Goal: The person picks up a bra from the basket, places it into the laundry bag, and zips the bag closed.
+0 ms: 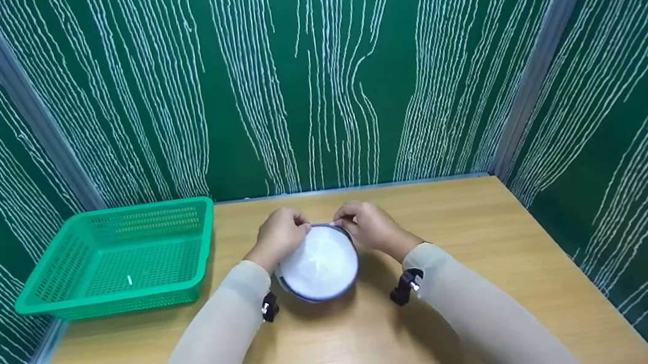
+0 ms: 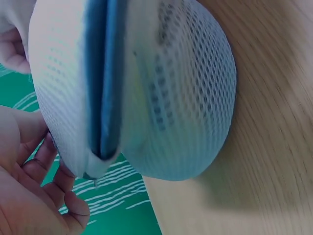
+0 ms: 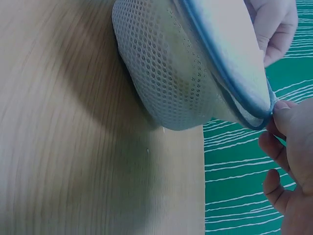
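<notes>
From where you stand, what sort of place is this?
Probably a small work booth: a wood-grained table bounded by green, white-lined panels and metal posts, with a green basket at one side.

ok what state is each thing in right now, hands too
Mesh bag: bulging, round top panel spread over it; a gap shows below the blue rim near the right hand. Whether it is fastened elsewhere, I cannot tell.
Left hand: pinches the bag's far edge.
Right hand: pinches the same edge, further right.
Green basket: upright, open-topped, small white piece inside.
</notes>
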Motion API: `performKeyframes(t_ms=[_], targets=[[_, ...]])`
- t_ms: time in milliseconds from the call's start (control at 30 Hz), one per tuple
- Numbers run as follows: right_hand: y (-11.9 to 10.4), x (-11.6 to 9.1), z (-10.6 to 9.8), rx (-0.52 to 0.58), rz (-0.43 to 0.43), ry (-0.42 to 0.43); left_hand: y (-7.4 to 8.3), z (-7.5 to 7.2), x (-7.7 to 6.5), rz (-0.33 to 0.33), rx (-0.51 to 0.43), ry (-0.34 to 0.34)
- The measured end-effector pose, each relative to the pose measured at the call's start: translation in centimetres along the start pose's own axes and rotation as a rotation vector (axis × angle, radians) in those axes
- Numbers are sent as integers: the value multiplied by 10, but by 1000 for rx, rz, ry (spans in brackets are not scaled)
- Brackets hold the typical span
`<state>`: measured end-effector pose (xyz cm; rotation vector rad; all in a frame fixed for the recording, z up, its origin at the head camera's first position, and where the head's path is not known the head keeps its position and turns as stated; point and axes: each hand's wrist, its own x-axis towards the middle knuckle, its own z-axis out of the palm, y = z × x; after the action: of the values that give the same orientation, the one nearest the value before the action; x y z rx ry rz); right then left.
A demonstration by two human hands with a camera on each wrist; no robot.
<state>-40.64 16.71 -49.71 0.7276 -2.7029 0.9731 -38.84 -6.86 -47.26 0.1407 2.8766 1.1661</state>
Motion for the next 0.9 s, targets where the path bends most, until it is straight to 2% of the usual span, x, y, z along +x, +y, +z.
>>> performKeyframes(t_ms=[533,700,900], targets=[[1,-2,-4,6,80,-6,-10,-4,-1,-67,12,-42],[-1,-1,-3,0,58,-15,-12,-5,-2,-114,-9,-56],[1,-4,-3,-20,18,19,-16,-8,-5,-132,7,-43]])
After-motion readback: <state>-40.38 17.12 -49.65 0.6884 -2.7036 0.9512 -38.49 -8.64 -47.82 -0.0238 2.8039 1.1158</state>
